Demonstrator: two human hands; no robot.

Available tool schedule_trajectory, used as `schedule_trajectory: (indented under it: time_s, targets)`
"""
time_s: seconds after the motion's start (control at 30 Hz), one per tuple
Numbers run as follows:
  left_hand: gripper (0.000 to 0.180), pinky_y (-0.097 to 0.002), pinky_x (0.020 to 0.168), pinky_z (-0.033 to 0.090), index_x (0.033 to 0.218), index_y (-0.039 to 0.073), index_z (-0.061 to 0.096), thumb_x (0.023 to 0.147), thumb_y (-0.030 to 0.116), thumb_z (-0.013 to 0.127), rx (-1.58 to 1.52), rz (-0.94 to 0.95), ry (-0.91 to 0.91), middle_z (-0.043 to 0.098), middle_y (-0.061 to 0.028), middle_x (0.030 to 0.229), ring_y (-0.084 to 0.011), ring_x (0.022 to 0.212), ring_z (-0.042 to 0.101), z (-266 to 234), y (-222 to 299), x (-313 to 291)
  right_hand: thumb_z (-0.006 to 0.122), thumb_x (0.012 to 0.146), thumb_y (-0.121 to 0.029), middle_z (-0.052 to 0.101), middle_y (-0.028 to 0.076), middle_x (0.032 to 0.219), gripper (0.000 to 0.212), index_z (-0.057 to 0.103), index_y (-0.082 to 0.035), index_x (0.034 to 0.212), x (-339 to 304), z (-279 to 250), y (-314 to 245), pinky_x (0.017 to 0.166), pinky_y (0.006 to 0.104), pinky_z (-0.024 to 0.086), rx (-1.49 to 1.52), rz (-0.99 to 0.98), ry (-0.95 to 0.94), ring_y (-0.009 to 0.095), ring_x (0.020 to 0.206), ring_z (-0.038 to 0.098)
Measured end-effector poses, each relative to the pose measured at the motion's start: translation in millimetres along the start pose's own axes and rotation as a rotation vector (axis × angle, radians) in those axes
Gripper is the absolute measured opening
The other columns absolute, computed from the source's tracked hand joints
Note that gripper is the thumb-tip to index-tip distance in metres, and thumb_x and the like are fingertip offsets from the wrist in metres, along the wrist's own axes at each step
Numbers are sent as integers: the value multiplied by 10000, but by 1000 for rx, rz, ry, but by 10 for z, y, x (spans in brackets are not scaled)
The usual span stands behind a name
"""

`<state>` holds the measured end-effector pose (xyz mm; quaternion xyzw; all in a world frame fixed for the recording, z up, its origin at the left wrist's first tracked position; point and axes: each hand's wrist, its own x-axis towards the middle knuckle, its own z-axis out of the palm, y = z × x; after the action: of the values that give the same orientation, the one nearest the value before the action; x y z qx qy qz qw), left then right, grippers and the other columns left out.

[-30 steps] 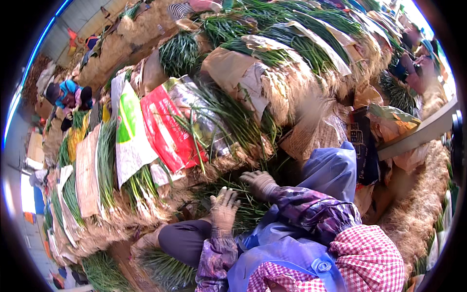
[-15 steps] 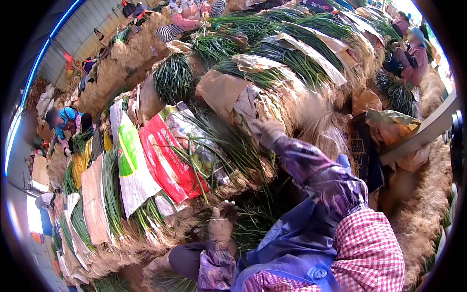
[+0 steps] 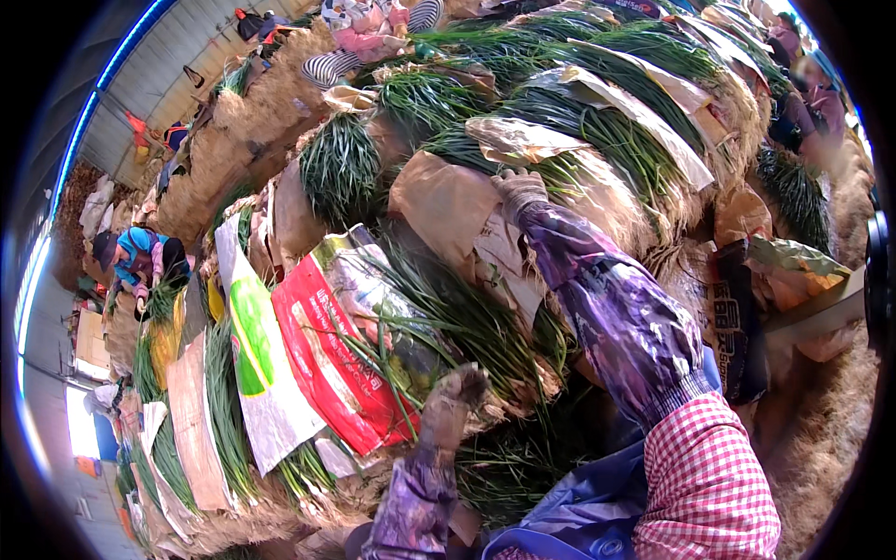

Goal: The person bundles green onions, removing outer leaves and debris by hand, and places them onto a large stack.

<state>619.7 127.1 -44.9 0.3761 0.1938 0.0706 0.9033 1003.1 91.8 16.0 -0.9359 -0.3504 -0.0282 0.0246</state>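
Observation:
Both my hands wear dirty fabric gloves. My right hand reaches far out, its fingers bent over the upper right edge of a brown paper sheet that covers a bundle of long green onions. Nearer to me, my left hand has its fingers curled together beside the root ends of an uncovered green onion bundle; whether anything is inside them is hidden. Left of that hand, a red printed sack lies over more onions. Loose green stalks lie in the shadow below my hands.
Rows of green onion bundles, under paper and a white-and-green sack, fill both sides. A dark printed sack and a pale bar stand right of my arm. Co-workers sit at the left, the top and the upper right.
My right hand has moved up and away along the brown paper sheet to its upper edge. The left hand has risen to the right, fingers now more curled. The view has shifted slightly.

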Motion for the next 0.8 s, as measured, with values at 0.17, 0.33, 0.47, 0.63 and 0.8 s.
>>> schedule_trajectory:
  time_s: [0.17, 0.33, 0.47, 0.63, 0.8]
  targets:
    - [379, -410, 822, 483, 1190, 83, 512, 907, 334, 539, 128, -72, 174, 611, -100, 1065, -252, 965, 595, 87, 429, 1309, 578, 698, -103, 501, 55, 1253, 527, 544, -208, 1213, 57, 48, -35, 923, 428, 376, 153, -160, 241, 278, 1168, 449]
    - [742, -364, 865, 461, 1381, 155, 309, 777, 308, 713, 836, 212, 439, 554, -138, 1138, -265, 1052, 556, -66, 462, 2540, 555, 734, -113, 375, 42, 1401, 553, 481, -244, 1266, 295, -104, 514, 950, 447, 353, -53, -90, 548, 271, 1206, 421]
    - [1081, -403, 959, 414, 1467, 155, 45, 704, 435, 758, 1332, 81, 481, 426, -216, 1323, -348, 1183, 471, 384, 517, 2704, 722, 697, -317, 262, 33, 1459, 787, 329, -289, 1379, 354, -163, 871, 926, 456, 363, -158, 156, 377, 292, 1249, 367]
    - [564, -425, 856, 457, 1322, 224, 451, 786, 254, 622, 1526, 272, 576, 593, -236, 1096, -381, 1002, 581, 188, 621, 2936, 684, 757, -352, 550, 84, 1215, 561, 497, -212, 1267, 622, -120, 967, 882, 411, 419, 59, -20, 158, 277, 1081, 527]
    - [242, -400, 730, 504, 1033, 116, 663, 834, 237, 598, 1490, 519, 665, 659, -179, 846, -316, 792, 651, 372, 847, 3019, 551, 866, -379, 646, 99, 1007, 326, 623, -173, 1107, 1049, 354, 1217, 806, 372, 468, 397, 73, 357, 299, 925, 597]
